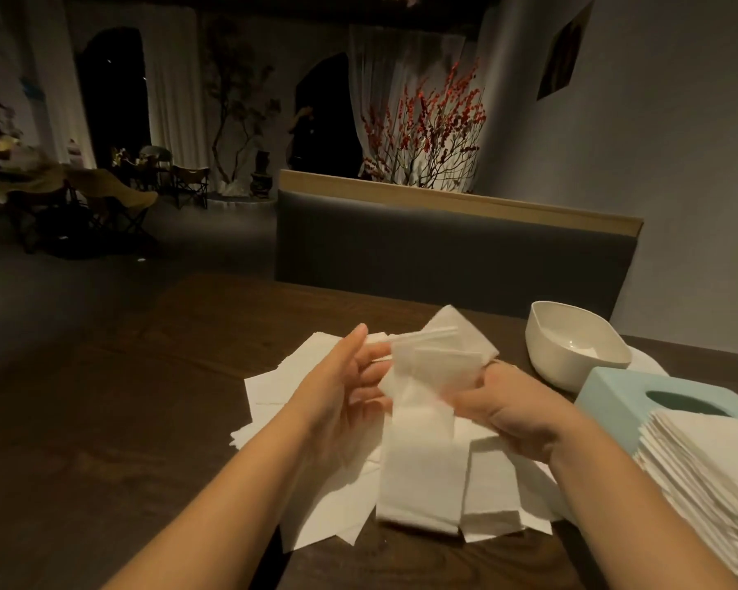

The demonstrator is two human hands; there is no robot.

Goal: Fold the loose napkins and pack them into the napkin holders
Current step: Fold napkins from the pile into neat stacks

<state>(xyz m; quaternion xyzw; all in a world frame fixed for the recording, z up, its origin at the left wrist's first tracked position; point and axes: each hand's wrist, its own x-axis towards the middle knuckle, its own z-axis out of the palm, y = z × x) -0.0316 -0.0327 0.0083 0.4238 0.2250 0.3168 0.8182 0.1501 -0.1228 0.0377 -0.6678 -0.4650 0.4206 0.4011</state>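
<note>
A white napkin hangs in the air between my hands, its lower part draping down to the table. My right hand grips its right side with curled fingers. My left hand is beside it with straight fingers, palm turned toward the napkin and fingertips touching its left edge. Loose white napkins lie spread under my hands on the dark wooden table. A light blue napkin holder with an oval opening stands at the right. A stack of folded napkins sits in front of it.
A white bowl stands at the back right of the table, beside the holder. A grey bench back with a wooden top edge faces me across the table. Chairs and plants fill the dim room behind.
</note>
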